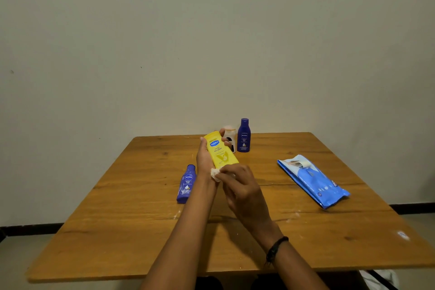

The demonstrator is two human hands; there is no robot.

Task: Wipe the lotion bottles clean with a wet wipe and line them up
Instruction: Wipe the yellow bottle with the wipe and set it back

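Note:
My left hand (205,157) grips a yellow lotion bottle (220,150) above the table, tilted with its top pointing away from me. My right hand (237,186) pinches a crumpled white wet wipe (215,173) against the bottle's near end. A small blue lotion bottle (186,185) lies flat on the table just left of my left wrist. Behind the yellow bottle stand a white bottle with an orange cap (231,137) and a taller dark blue bottle (243,135), side by side at the far edge.
A blue pack of wet wipes (313,181) lies on the right side of the wooden table (117,230), its flap lifted. The table stands against a plain wall. White specks dot the wood near me.

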